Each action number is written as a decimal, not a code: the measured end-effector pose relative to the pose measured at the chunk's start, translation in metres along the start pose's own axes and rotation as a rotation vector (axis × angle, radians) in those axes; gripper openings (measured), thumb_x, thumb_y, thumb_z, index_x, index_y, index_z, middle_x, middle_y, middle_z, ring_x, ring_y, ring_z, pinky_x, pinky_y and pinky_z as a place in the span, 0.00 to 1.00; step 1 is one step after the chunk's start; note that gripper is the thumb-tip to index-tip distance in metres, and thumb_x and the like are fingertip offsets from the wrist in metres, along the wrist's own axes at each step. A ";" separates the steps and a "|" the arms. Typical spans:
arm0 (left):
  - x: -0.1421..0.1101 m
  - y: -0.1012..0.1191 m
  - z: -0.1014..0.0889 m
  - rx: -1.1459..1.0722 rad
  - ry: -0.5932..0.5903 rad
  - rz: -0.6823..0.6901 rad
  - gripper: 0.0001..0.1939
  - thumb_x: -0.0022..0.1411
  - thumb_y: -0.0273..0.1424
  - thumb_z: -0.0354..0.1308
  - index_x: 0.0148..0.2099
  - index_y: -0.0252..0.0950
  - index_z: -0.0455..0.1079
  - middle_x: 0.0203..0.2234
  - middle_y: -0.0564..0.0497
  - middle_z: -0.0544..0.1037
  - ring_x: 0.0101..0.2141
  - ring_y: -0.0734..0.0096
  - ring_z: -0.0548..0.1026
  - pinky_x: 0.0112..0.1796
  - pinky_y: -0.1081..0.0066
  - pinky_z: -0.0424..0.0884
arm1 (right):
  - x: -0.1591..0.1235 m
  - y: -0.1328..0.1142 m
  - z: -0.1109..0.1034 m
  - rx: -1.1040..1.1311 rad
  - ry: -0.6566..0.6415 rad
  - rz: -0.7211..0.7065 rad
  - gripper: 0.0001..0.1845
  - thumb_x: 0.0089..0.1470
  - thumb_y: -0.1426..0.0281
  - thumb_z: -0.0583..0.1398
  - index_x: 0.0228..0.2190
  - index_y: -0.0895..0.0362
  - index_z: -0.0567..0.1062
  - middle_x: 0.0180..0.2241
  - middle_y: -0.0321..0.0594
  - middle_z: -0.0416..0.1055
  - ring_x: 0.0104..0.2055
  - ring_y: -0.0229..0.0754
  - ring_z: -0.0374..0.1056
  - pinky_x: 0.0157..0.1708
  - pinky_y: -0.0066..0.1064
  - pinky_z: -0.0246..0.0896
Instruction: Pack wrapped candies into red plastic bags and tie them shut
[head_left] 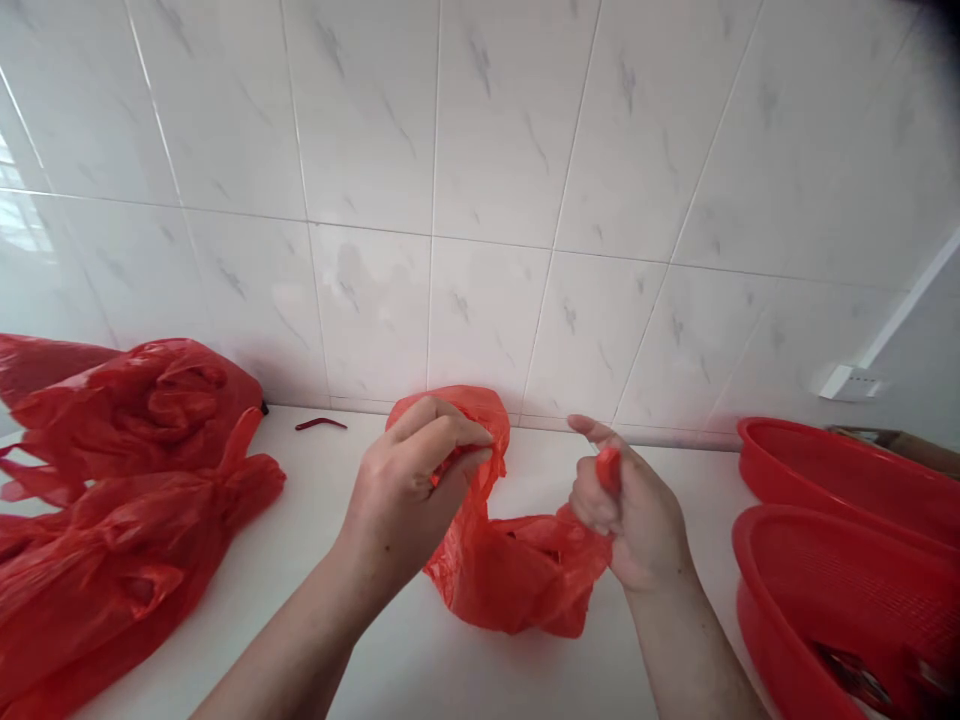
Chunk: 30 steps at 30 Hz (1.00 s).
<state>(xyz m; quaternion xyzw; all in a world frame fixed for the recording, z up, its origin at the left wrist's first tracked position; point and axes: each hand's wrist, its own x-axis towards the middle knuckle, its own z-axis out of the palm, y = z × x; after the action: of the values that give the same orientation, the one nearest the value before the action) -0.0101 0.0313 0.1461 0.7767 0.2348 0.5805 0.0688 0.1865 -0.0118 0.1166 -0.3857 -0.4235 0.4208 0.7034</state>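
Note:
A red plastic bag (pixel 510 570) sits on the white counter (pixel 420 650) between my hands. My left hand (pixel 409 490) pinches the bag's upper edge, fingers closed on the plastic. The fingers of my right hand (pixel 626 515) are curled around the bag's other handle, a red strip showing above the fist. The bag hangs slack between the two grips, and what it holds is hidden.
Two tied red plastic bags (pixel 112 480) lie at the left of the counter. A small dark red strip (pixel 321 424) lies by the wall. Two red plastic baskets (pixel 847 560) stand at the right. White tiled wall behind, with a socket (pixel 847 382).

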 end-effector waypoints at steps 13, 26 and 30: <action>-0.020 -0.003 0.007 -0.126 -0.359 -0.027 0.13 0.56 0.22 0.59 0.43 0.41 0.68 0.37 0.51 0.70 0.36 0.72 0.70 0.34 0.72 0.71 | -0.016 0.015 0.029 -0.469 -0.199 0.127 0.21 0.56 0.54 0.56 0.22 0.57 0.66 0.17 0.29 0.53 0.20 0.31 0.48 0.20 0.25 0.44; -0.025 -0.014 0.019 -0.097 -0.439 -0.234 0.06 0.61 0.25 0.51 0.32 0.38 0.66 0.45 0.50 0.70 0.44 0.68 0.69 0.39 0.70 0.68 | -0.007 0.011 0.008 -0.342 -0.324 0.142 0.20 0.58 0.57 0.50 0.39 0.57 0.75 0.20 0.34 0.66 0.19 0.33 0.55 0.22 0.26 0.53; -0.024 -0.011 0.018 -0.185 -0.489 -0.429 0.06 0.62 0.28 0.49 0.32 0.39 0.63 0.42 0.53 0.74 0.42 0.70 0.71 0.38 0.71 0.67 | -0.009 0.003 0.004 -0.404 -0.435 0.092 0.21 0.58 0.61 0.48 0.30 0.57 0.77 0.26 0.37 0.66 0.26 0.35 0.59 0.30 0.30 0.58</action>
<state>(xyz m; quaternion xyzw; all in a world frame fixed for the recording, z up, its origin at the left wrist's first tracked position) -0.0015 0.0328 0.1153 0.8162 0.3160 0.3681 0.3138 0.1800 -0.0186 0.1131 -0.4376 -0.6214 0.4321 0.4855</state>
